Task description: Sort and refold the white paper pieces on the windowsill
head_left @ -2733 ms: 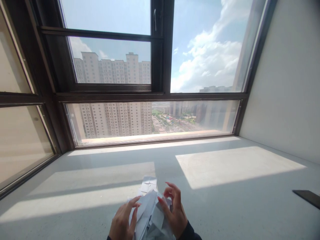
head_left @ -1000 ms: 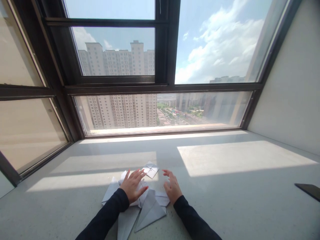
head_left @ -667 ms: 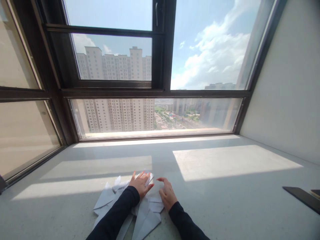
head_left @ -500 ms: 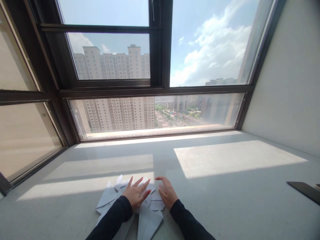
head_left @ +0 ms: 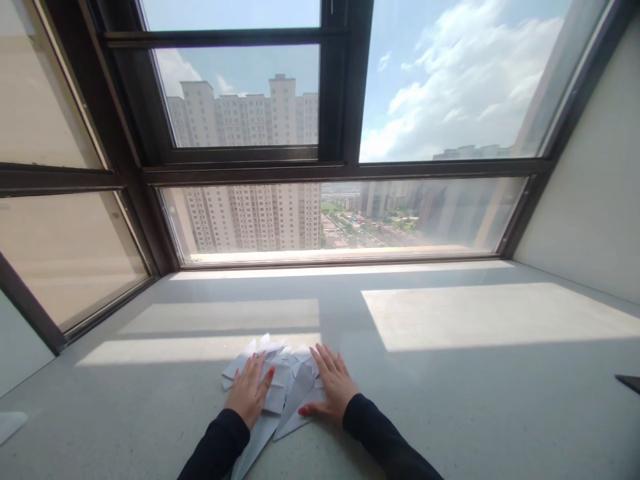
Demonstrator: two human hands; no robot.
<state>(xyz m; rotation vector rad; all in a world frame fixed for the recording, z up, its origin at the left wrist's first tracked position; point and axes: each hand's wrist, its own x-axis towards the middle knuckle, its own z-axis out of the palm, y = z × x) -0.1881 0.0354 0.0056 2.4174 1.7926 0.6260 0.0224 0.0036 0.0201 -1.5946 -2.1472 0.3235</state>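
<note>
A loose pile of folded white paper pieces (head_left: 276,393) lies on the pale sill, several with pointed ends and overlapping. My left hand (head_left: 249,393) lies on the left side of the pile, palm down, with its fingers stretched out. On the right side, my right hand (head_left: 334,388) touches the papers' edge, fingers extended forward and the thumb spread inward over a folded piece. Both hands partly cover the papers, so the pieces beneath them are hidden.
Dark-framed windows (head_left: 345,171) rise behind the stone sill (head_left: 450,413), with a white wall (head_left: 595,220) at right. At the right edge shows a dark flat object (head_left: 629,383). A white object (head_left: 11,424) pokes in at the left edge.
The view has shifted a little. My hands have moved apart, and the papers between them are gathered into a tighter pile. My right hand's fingers have straightened from a curl.
</note>
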